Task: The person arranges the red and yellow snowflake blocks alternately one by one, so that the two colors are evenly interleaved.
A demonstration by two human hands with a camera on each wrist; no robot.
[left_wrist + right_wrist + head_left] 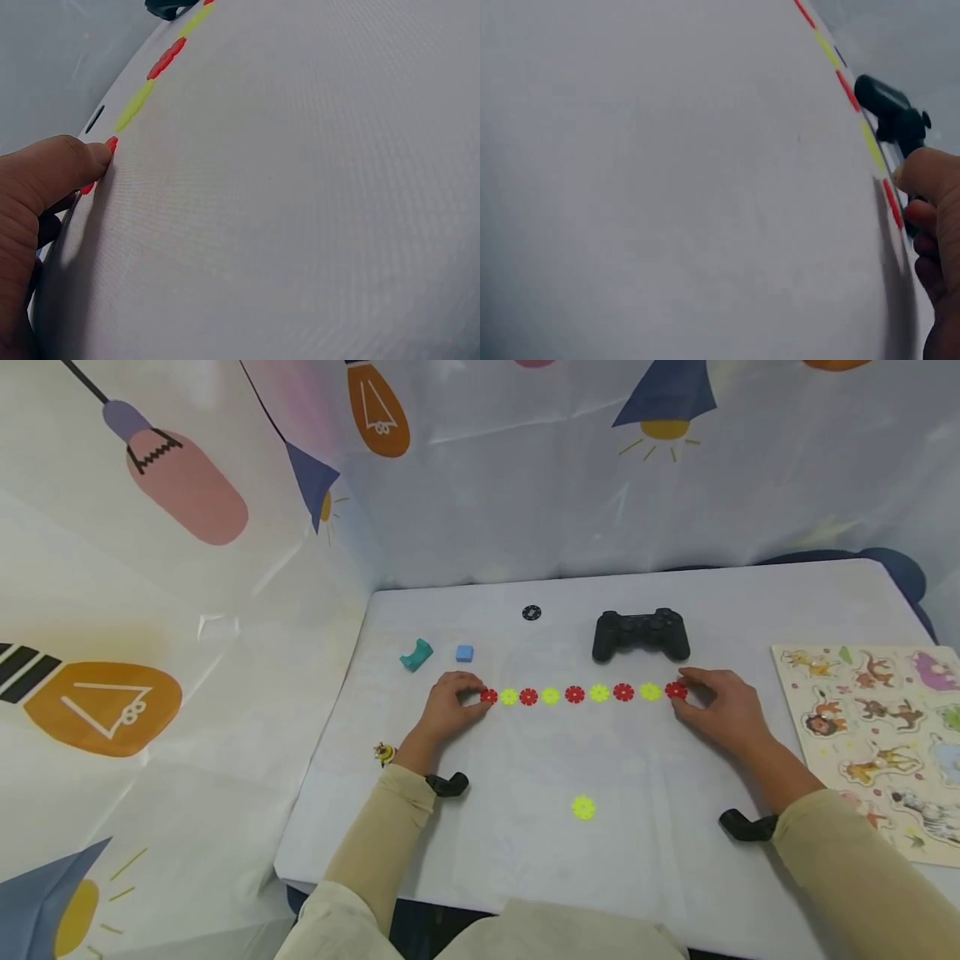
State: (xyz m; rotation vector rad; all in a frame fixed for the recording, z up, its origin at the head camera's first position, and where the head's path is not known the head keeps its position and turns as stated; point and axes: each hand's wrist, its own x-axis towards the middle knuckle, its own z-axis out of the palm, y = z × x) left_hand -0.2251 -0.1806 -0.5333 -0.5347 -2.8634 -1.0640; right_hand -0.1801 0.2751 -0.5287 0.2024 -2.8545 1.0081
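Note:
A straight row of red and yellow notched plastic discs (pixel 574 694), alternating in color, runs across the table. At its left end my left hand (pixel 454 702) pinches a red disc (pixel 112 145) between thumb and fingers. My right hand (pixel 718 706) has thumb and forefinger on either edge of the red disc (pixel 676 691) at the right end. That same disc (pixel 892 204) shows beside the thumb in the right wrist view. A single yellow disc (pixel 583 807) lies apart, nearer the body, below the row.
Behind the row are a black game controller (pixel 641 634), a black round chip (pixel 532 612), a blue block (pixel 464 653) and a teal curved block (pixel 416 655). An animal puzzle board (pixel 825 752) lies at the right. Beside the left forearm sits a small yellow figure (pixel 385 752).

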